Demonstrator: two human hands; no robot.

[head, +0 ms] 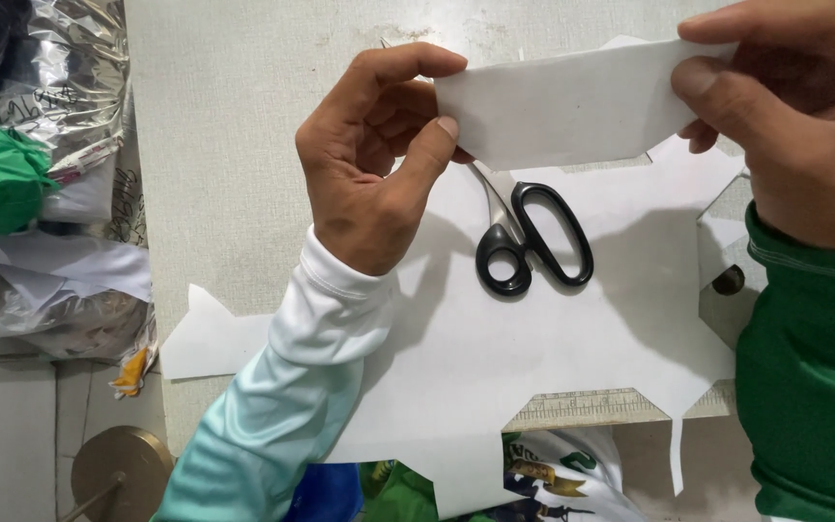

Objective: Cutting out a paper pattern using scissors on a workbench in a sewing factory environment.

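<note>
White paper piece (562, 106) is held up over the table (234, 145). The left hand (369, 184) pinches one end, the right hand (785, 116) pinches the other. Black scissors (532, 242) lie below on a big paper sheet (533, 338).

The picture is bright and clear, with soft white light from above. The left hand (374, 164) and the right hand (794, 116) are sharp, with no blur. Both hands throw soft grey shadows down onto the big white paper (553, 338) under them. The black scissors (532, 237) between the hands have a small shine on the handles. Far to the left of the left hand, the crinkly silver foil (70, 58) glints with bright spots. Things near the bottom edge, below the hands, look darker and a bit less sharp.
</note>
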